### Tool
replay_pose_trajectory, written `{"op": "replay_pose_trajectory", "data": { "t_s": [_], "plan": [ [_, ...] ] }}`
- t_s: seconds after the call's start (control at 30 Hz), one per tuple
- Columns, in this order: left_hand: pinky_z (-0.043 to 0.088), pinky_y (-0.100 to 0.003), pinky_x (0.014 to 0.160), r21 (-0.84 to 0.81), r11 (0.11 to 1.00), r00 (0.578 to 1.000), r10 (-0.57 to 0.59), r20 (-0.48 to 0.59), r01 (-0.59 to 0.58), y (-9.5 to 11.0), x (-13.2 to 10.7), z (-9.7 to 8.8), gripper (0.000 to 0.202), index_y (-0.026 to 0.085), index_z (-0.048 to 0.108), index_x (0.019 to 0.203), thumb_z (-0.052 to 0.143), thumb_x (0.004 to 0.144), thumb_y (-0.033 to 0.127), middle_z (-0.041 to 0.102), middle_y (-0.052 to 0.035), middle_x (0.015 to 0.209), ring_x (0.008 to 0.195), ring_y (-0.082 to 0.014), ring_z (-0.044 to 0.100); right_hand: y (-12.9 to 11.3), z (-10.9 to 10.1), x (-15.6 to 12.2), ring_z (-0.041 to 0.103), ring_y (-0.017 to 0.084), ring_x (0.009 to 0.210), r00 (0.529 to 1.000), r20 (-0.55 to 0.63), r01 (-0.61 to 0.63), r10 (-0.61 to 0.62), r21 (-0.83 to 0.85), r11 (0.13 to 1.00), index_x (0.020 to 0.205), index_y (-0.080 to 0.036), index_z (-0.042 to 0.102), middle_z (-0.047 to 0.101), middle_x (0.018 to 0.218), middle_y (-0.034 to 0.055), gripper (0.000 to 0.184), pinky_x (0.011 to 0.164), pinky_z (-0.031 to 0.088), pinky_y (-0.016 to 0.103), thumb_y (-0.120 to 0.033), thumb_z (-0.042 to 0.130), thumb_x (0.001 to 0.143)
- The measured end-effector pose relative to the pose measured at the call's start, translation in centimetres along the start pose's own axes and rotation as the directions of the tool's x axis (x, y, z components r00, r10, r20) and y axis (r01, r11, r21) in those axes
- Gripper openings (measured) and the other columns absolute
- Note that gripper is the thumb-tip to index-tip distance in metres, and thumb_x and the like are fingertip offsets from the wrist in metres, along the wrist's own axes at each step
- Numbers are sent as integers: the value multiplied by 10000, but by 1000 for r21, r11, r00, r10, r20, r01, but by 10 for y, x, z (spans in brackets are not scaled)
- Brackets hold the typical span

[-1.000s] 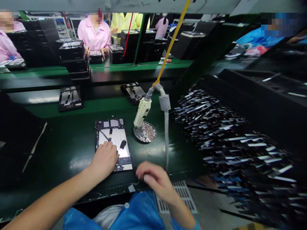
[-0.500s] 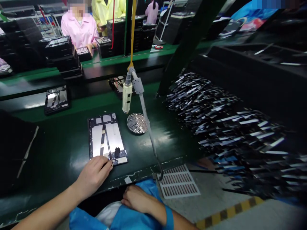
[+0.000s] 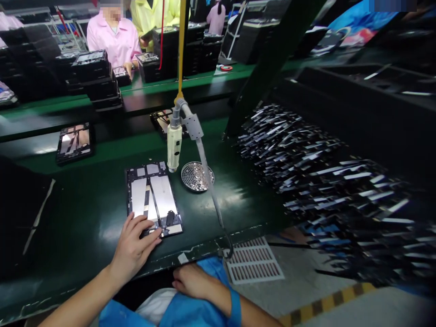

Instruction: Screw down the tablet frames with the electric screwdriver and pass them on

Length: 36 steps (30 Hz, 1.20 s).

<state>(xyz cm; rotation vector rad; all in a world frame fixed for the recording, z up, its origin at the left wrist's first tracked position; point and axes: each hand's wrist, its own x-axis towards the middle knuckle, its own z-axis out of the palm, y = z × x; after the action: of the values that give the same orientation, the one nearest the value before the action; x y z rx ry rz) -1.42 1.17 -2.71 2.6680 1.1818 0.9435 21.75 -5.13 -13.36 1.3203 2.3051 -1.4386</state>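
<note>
An opened tablet back frame with silver panels and a black cable lies flat on the dark green bench. My left hand rests on its near left corner with fingers spread, holding nothing. My right hand lies in my lap below the bench edge, fingers curled loosely, with nothing visible in it. A cream electric screwdriver hangs upright from a yellow cord just above the frame's far right corner. Right of it sits a round metal dish of screws.
A large pile of thin black and silver strips fills the right side. More tablet frames lie on the conveyor beyond. Stacked black trays stand at the far bench, where people in pink and yellow coats work. A grey hose droops to the bench edge.
My right hand dropped from the bench edge to my lap. My left hand slid from the frame's middle to its near left corner. The hanging screwdriver swung left from over the dish.
</note>
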Motion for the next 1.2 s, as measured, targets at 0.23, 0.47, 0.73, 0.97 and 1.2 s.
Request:
{"op": "replay_pose_trajectory", "data": {
  "t_s": [0.23,0.47,0.73,0.97,1.2],
  "plan": [
    [332,-732,1169,-7,994,994,-111,18,111,2,-6,4,256,279,746,1178,651,976,154,704,-85,1188,1272,-310,609,-57,-68,-64,614,146,623,770,-367,606,-522,165,778,794,-206,687,666,678,4,264,575,443,250,-413,645,951],
    [417,-686,1151,23,990,990,-139,10,138,5,-22,11,274,272,739,1199,585,1008,150,702,-105,1288,1369,-326,582,-102,-210,27,497,370,1424,-83,-993,331,83,51,942,1400,-202,524,517,1516,207,681,1111,492,565,-445,795,824],
    [467,-686,1087,-2,995,995,-103,1,103,-40,36,21,174,261,781,1094,627,1010,264,754,-89,1174,1266,-343,661,-69,-318,76,657,174,632,259,-960,616,111,252,747,1058,-194,703,742,887,37,422,632,584,345,-494,800,777],
    [404,-693,1136,29,990,988,-135,-77,138,-38,42,31,168,238,754,1099,627,1003,184,744,-92,1220,1343,-344,608,-51,-282,45,688,164,733,105,-993,684,51,109,721,1055,-219,674,726,916,23,311,736,614,359,-383,790,818],
    [491,-647,1079,-56,992,993,-113,20,114,-46,49,25,205,250,743,1176,627,1009,222,703,-111,1308,1377,-347,582,-44,-276,51,676,153,685,49,-997,656,60,77,751,1049,-221,626,699,895,16,261,680,610,347,-328,756,850]
  ]
}}
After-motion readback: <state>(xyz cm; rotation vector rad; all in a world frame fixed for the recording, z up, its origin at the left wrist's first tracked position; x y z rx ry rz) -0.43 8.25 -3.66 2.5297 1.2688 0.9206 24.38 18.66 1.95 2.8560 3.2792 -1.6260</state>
